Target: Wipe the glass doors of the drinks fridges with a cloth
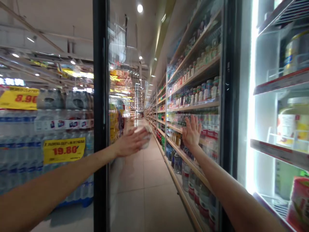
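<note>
An open glass fridge door [145, 64] stands in front of me, framed in black [100, 129]. My left hand [131, 141] reaches out and presses a white cloth [145, 137] against the glass, its fingers laid over the cloth. My right hand [191, 130] lies flat on the glass further right, with its fingers spread and nothing in it. The hand and cloth on the left are slightly blurred. Through the glass I see a shop aisle and long shelves of bottles [193, 96].
At the right is the lit fridge interior with wire shelves [277, 87], jars and a pink pack [299, 199]. At the left stand stacked water bottles [60, 106] with yellow price signs [64, 149]. A tiled floor [145, 193] runs down the aisle.
</note>
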`<state>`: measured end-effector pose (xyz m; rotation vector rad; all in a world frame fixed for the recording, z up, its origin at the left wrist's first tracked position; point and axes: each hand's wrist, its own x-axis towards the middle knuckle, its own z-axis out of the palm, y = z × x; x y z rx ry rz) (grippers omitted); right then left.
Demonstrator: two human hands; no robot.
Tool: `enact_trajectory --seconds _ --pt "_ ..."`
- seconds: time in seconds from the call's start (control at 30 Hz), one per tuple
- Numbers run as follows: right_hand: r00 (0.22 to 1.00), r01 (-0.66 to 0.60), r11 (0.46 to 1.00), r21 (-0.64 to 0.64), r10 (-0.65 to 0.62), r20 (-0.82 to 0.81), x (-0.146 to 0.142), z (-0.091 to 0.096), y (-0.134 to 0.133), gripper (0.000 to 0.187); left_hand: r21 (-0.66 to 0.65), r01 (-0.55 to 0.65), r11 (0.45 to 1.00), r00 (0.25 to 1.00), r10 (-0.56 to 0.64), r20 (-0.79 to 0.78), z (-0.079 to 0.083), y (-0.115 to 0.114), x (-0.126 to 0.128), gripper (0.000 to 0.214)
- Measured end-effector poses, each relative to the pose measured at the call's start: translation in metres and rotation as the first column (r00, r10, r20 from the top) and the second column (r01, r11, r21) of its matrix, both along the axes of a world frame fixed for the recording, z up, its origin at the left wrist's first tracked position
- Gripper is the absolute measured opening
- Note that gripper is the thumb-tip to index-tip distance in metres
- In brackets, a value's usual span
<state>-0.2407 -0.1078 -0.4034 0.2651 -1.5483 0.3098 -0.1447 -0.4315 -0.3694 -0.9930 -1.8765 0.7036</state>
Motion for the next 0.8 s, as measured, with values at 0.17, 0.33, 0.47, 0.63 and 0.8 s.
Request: enact_trajectory --seconds 0.17,0.33,0.47,0.63,0.8 --pt "1.000 0.006 1.000 0.003 -0.006 -0.021 0.001 0.000 0.000 0.050 0.034 -0.020 0.999 0.999 0.019 0.028 -0.005 -0.019 0.009 0.043" --pt "1.000 0.010 1.000 -0.009 -0.010 -0.015 0.000 0.000 0.000 0.050 0.469 -0.020 0.883 0.954 0.157 -0.255 0.008 -0.024 0.010 0.047" --pt "1.000 0.005 1.000 0.002 -0.005 -0.014 0.001 0.000 -0.002 0.050 -0.061 0.027 0.998 0.995 -0.033 -0.097 -0.013 -0.016 0.008 0.040" --pt "1.000 0.000 1.000 0.001 0.000 -0.020 0.000 -0.001 0.001 0.051 0.345 -0.077 0.935 0.960 0.163 -0.228 0.011 0.011 -0.003 0.049" --pt "0.999 -0.011 1.000 0.001 0.011 -0.041 0.005 0.001 -0.001 0.051 0.238 0.008 0.971 0.974 0.046 -0.223 0.001 0.036 -0.009 0.055"
